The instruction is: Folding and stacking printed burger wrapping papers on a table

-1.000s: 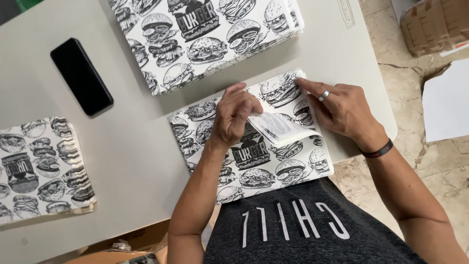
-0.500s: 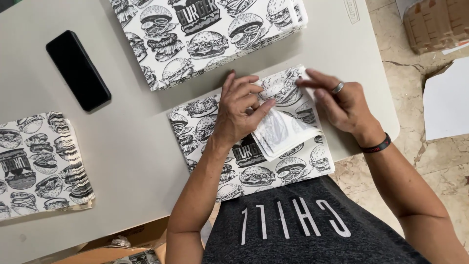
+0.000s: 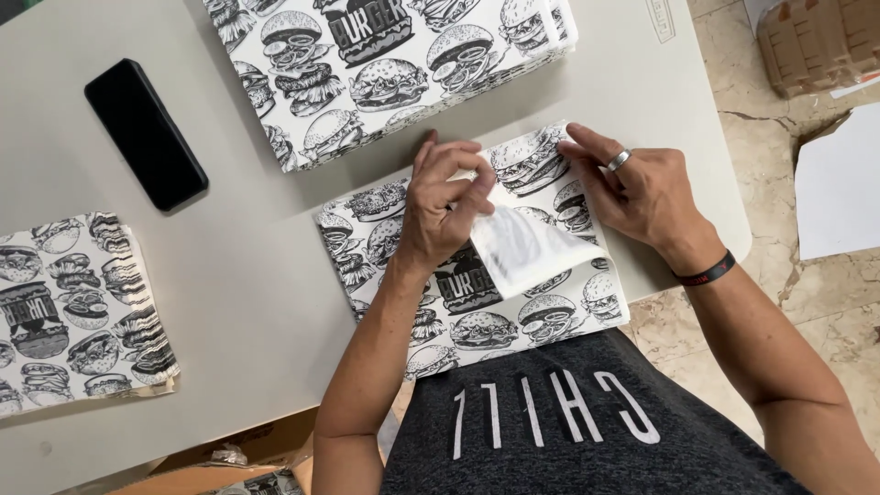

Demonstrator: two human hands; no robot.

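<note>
Nearest the person, one printed paper sheet (image 3: 477,302) lies at the table (image 3: 257,275) edge. The left hand (image 3: 445,206) pinches its folded corner flap (image 3: 527,247) between curled fingers, likely to make a crease. The right hand (image 3: 642,188) presses flat and open, holding nothing, so the sheet cannot slide. Farther away: two stacks (image 3: 78,307) (image 3: 385,64) and one black phone (image 3: 145,133).

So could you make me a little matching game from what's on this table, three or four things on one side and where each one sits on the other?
Things:
1. black phone
2. big stack of printed sheets
3. ring
4. folded-up sheet corner

Places:
A. on the right hand
B. pinched by the left hand
C. table's far edge, middle
D. far left of the table

Pairs: 1-D, 2-C, 3-A, 4-B
</note>
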